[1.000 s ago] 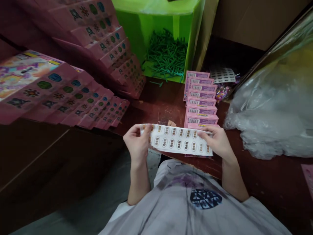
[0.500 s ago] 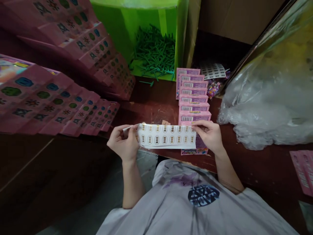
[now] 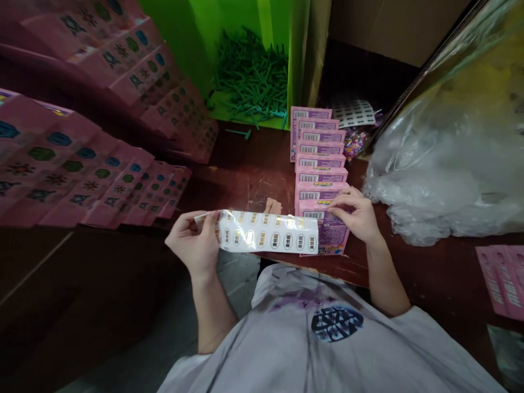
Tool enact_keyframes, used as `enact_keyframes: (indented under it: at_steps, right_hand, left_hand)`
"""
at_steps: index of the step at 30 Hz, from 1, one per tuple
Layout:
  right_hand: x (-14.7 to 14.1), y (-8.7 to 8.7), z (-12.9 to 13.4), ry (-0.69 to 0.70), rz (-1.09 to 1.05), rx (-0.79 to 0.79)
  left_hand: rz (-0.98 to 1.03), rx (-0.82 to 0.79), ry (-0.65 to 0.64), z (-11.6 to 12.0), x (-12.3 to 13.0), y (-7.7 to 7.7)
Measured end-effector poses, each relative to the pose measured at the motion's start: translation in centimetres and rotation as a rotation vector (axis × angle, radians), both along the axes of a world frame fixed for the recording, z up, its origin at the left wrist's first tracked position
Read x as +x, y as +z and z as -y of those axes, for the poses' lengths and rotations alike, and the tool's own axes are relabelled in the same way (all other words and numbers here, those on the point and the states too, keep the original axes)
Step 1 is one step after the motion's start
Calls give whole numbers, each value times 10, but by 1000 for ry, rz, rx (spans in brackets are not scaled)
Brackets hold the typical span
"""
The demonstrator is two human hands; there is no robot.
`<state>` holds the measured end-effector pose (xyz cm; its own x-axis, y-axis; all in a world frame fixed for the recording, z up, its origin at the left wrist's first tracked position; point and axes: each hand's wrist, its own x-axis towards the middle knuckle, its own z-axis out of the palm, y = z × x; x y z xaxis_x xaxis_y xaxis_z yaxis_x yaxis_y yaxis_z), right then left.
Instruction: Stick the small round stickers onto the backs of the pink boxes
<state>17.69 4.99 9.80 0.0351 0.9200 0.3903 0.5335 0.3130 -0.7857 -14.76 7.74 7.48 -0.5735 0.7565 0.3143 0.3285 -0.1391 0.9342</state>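
A white sheet of oval stickers (image 3: 268,233) with gold and dark print is stretched out above the table's front edge. My left hand (image 3: 194,243) pinches its left end between thumb and fingers. The sheet's right end is loose and overlaps the lower part of the nearest pink box. My right hand (image 3: 355,214) is in a pinch over the front pink box (image 3: 333,234); whatever lies between its fingertips is too small to make out. Behind that box, a row of overlapping pink boxes (image 3: 321,162) with barcodes runs away from me.
Stacked pink boxes (image 3: 98,174) fill the left side. A green bin (image 3: 297,65) holds green plastic pieces (image 3: 256,79); one loose piece (image 3: 239,132) lies before it. Clear plastic bags (image 3: 426,180) bulge at right, and another sticker sheet (image 3: 354,113) lies at the back.
My right hand has come off the sheet's right end and moved right, over the front box. My left hand and the sheet have shifted left.
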Motion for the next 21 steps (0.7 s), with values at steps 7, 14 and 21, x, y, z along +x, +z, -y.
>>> enact_keyframes:
  at_steps: [7,14,21]
  right_hand:
    - [2,-17,-1,-1,290,189]
    - [-12,-10,18,-115,255,317]
    - [-39,13,21,100,271,163]
  left_hand:
    - [-16,-19,-9,3,3,-4]
    - [-25,41,8,5,6,-2]
    - [-61,178,43,3,17,4]
